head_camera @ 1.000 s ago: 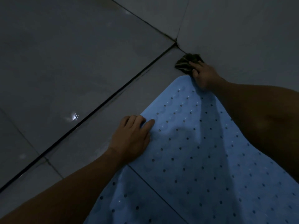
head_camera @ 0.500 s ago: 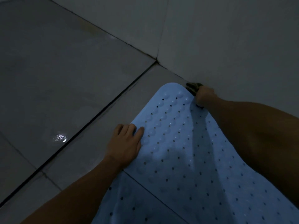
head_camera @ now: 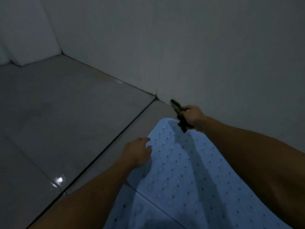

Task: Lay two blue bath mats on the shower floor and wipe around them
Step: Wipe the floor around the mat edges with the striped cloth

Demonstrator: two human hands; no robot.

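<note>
Head view: blue bath mat (head_camera: 189,176) flat on the grey floor tiles (head_camera: 74,116), long axis running from the near right toward the wall (head_camera: 198,55), rounded end just short of it. Left hand (head_camera: 137,152) spread open, fingertips on the mat's left edge. Right hand (head_camera: 193,116) clenched around a dark cloth (head_camera: 179,113) above that far end, beside the wall.

A dim tiled bathroom, most likely a shower corner in a home. Large glossy grey floor tiles (head_camera: 69,116) with dark grout lines run up to plain pale wall tiles (head_camera: 214,47), the two meeting in a corner toward 11 o'clock. A wet-looking glint (head_camera: 59,180) shines on the floor at 8 o'clock. A light blue perforated rubber bath mat (head_camera: 189,179) lies flat on the floor at 5 o'clock, close to the wall.
</note>
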